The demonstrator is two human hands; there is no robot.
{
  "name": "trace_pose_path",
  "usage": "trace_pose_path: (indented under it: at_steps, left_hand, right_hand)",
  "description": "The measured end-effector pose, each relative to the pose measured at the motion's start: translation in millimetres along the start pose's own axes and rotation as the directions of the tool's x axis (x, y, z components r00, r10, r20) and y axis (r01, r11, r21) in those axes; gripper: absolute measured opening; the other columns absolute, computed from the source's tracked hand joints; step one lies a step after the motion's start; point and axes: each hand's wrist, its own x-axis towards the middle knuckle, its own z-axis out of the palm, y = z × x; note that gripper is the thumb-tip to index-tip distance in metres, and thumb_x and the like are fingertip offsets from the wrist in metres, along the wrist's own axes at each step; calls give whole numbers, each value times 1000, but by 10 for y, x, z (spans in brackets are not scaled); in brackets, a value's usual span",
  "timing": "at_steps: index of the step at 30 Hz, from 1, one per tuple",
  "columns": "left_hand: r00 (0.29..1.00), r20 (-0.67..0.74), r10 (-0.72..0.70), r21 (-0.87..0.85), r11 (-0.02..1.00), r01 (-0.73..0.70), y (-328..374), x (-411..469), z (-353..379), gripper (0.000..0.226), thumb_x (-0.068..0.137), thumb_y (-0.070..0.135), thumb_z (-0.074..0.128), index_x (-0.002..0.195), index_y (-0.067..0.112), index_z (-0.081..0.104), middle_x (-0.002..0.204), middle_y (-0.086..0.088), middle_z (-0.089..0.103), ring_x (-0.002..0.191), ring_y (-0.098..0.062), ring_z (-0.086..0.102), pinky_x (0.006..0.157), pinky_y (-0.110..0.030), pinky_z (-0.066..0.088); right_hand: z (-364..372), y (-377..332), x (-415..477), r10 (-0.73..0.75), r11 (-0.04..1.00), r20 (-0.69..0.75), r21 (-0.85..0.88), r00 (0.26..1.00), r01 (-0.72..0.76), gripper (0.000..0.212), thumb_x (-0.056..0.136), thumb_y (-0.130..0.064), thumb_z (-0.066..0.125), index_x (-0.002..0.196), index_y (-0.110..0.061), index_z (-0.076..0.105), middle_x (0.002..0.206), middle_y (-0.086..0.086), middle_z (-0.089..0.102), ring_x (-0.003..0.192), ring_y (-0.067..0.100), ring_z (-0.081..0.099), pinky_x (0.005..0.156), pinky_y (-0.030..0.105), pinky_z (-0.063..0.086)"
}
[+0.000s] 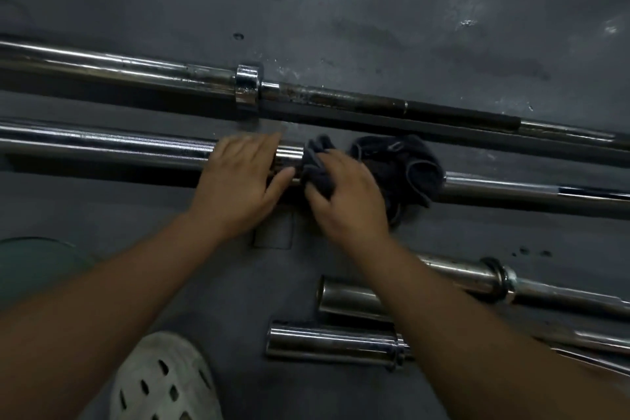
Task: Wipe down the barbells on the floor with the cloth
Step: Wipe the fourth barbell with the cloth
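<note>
Lying straight and pressed together, the four fingers [252,147] of the left hand [238,181] rest flat across the chrome sleeve of the second barbell [102,143], while its thumb [281,181] spreads out to the right along the near side of the same sleeve. Just to the right, the fingers of the right hand [344,201] are curled around a fold of the one dark cloth [405,167], gripping it against the bar; a bunched edge of the fabric pokes up between the two hands, which are nearly touching. The rest of the cloth sits heaped over the bar on the far right side of the right hand, hiding where the sleeve meets the thinner shaft that runs out to the right. Beyond this bar lies the far barbell [102,66], roughly parallel, its collar [248,82] shiny and its shaft dull and dark. Nearer the person, three more bars show in part: a short sleeve end [354,298], a lower sleeve end [327,339], and a ringed sleeve [470,271], all crossed by the right forearm. That makes five barbells as far as I can tell. All rest on the dark grey floor [375,10]. One white perforated shoe [163,382] shows at the bottom edge.
</note>
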Motion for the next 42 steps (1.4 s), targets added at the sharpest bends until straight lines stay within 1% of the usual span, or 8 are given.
trace_pose_path:
  at_steps: [3,8,13,17,23,32,37,42]
  left_hand:
    - [997,-75,-22,-88,996,16,85,-340,-41,55,95,48,41,133,10,53,126,-10,61,116,-30,54,102,-44,36]
    - [980,-174,-100,-141,987,76,208,-463,41,29,95,40,44,101,17,60,93,-5,59,84,-30,51,73,-40,33]
    - [991,-130,-30,-27,999,26,230,-635,221,37,98,39,45,122,15,59,110,-5,63,99,-28,55,86,-43,37]
    - [986,-149,-70,-134,990,50,276,-900,210,39,96,38,44,124,15,59,116,-5,61,102,-29,54,92,-44,37]
    - [979,-144,-144,-98,987,131,300,-755,245,32,98,42,38,104,20,61,97,-6,61,88,-32,54,79,-42,35]
    - [979,-180,-101,-365,930,29,-26,-124,36,29,102,37,38,103,15,58,97,-6,59,91,-29,53,71,-40,39]
    - [953,-275,-125,-168,983,81,37,-259,192,23,101,30,43,102,16,62,88,-5,64,81,-31,58,68,-41,37]
    - [921,-148,-359,-417,868,271,-96,124,-12,34,101,41,31,121,23,51,100,-9,70,93,-37,63,71,-43,45]
  right_hand:
    - [-360,508,-167,-61,963,0,-262,998,59,61,79,-58,47,127,-25,65,131,5,61,121,28,54,110,49,34]
    - [-480,910,-522,544,819,-188,-94,818,-567,70,74,-67,40,128,-28,61,141,17,46,132,38,38,111,45,30]
    - [161,-141,-503,127,986,-30,-106,991,-130,53,75,-55,48,111,-20,63,105,7,62,101,28,52,99,44,40]
    - [-227,381,-719,-44,963,126,-260,991,75,59,69,-55,50,118,-23,60,108,7,62,102,32,56,100,45,42]
    - [-358,642,-750,276,959,-89,-47,957,-281,45,76,-46,49,104,-15,67,102,11,64,98,33,56,87,41,45]
    - [-301,408,-284,-29,982,103,-181,994,48,48,79,-31,70,123,-17,58,119,13,58,109,34,53,90,39,43]
    - [-532,789,-209,378,925,-123,-2,918,-381,47,75,-46,49,111,-18,65,109,13,65,103,34,59,90,39,48]
    - [228,-486,-102,-19,991,-39,133,999,24,42,80,-37,59,117,-19,67,131,11,55,122,29,50,104,38,42]
